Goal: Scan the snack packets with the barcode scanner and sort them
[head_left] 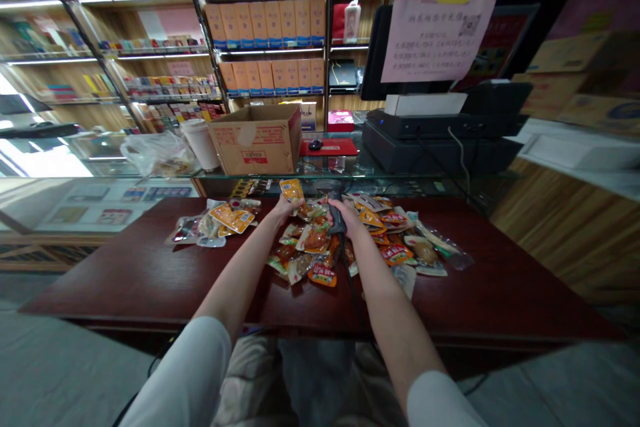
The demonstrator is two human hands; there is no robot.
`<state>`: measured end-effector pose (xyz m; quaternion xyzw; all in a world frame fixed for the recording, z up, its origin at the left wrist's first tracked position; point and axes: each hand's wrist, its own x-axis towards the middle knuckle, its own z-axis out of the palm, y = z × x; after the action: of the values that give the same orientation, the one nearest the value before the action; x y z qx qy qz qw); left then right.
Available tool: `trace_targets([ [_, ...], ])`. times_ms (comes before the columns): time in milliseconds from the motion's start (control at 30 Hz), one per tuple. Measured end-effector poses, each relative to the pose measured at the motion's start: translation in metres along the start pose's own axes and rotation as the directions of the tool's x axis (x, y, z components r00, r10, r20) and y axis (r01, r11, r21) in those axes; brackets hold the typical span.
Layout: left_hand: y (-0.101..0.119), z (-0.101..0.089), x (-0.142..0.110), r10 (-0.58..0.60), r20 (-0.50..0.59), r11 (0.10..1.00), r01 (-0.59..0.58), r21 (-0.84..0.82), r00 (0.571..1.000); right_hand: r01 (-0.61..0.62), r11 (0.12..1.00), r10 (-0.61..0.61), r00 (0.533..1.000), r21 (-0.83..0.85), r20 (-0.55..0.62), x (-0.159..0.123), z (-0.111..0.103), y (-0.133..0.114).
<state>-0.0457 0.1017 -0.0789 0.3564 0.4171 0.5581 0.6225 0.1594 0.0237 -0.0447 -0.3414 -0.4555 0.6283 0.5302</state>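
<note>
My right hand is wrapped round the handle of a dark barcode scanner, its cable running down toward me. To its left, my left hand grips a yellow-orange snack packet, held up at the back of the heap. Below both hands lies a pile of vacuum-packed snacks with clear, orange and green wrappers. More of these packets spread to the right of my right forearm, which covers part of them. A smaller group of packets rests apart on the left.
The packets lie on a dark red table. Behind it, a glass counter carries a cardboard box, a white cup, a plastic bag, a mouse and a black cash register below a monitor with a paper sign.
</note>
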Motion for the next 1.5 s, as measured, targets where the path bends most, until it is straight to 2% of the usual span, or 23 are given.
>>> trace_targets([
  [167,0.01,0.009,0.0,0.138,-0.162,0.99,-0.136,0.021,0.977,0.002,1.0,-0.002,1.0,0.004,-0.01,0.001,-0.001,0.001],
  [300,0.027,0.001,-0.006,0.3,-0.245,0.954,-0.293,0.066,0.922,-0.017,0.999,0.016,1.0,-0.032,-0.004,0.0,0.001,-0.001],
  [367,0.033,-0.007,-0.012,0.406,-0.2,0.913,-0.383,0.143,0.892,-0.019,0.999,0.019,1.0,-0.048,0.011,-0.002,0.003,-0.003],
  [433,0.036,-0.017,-0.019,0.465,-0.093,0.867,-0.432,0.248,0.88,-0.017,0.998,0.019,0.999,-0.055,0.032,-0.004,0.006,-0.004],
  [533,0.032,-0.031,-0.029,0.481,0.049,0.793,-0.458,0.402,0.875,-0.013,0.998,0.018,0.996,-0.056,0.087,-0.007,0.013,-0.005],
  [633,0.024,-0.041,-0.036,0.503,0.097,0.696,-0.469,0.543,0.859,0.01,0.999,-0.003,0.987,-0.04,0.162,-0.01,0.023,-0.002],
  [733,0.021,-0.046,-0.041,0.513,0.135,0.586,-0.461,0.667,0.848,0.037,0.999,-0.034,0.982,-0.013,0.186,-0.012,0.03,0.004],
  [900,0.029,-0.046,-0.05,0.482,0.201,0.438,-0.433,0.788,0.853,-0.003,0.999,0.012,0.967,-0.036,0.256,-0.01,0.03,0.013],
  [1100,0.035,-0.046,-0.057,0.475,0.26,0.258,-0.416,0.872,0.84,-0.021,1.0,0.026,0.976,-0.022,0.218,-0.008,0.026,0.016],
  [1167,0.037,-0.051,-0.059,0.507,0.208,0.149,-0.323,0.935,0.836,-0.033,0.999,0.037,0.983,-0.022,0.181,-0.008,0.026,0.015],
  [1267,0.042,-0.065,-0.063,0.561,0.069,-0.021,-0.07,0.997,0.825,-0.046,0.999,0.049,0.987,-0.018,0.151,-0.009,0.024,0.011],
  [1333,0.046,-0.072,-0.066,0.623,0.028,-0.121,0.062,0.991,0.782,-0.054,0.999,0.054,0.988,-0.004,0.145,-0.01,0.023,0.009],
  [1367,0.047,-0.074,-0.067,0.652,0.043,-0.163,0.084,0.983,0.757,-0.058,0.998,0.057,0.988,0.001,0.144,-0.011,0.023,0.008],
  [1433,0.046,-0.074,-0.067,0.655,0.15,-0.253,0.028,0.967,0.741,-0.067,0.998,0.067,0.988,-0.005,0.14,-0.012,0.023,0.006],
  [1500,0.042,-0.071,-0.066,0.558,0.266,-0.335,-0.079,0.939,0.786,-0.076,0.997,0.079,0.987,-0.023,0.137,-0.012,0.023,0.006],
])
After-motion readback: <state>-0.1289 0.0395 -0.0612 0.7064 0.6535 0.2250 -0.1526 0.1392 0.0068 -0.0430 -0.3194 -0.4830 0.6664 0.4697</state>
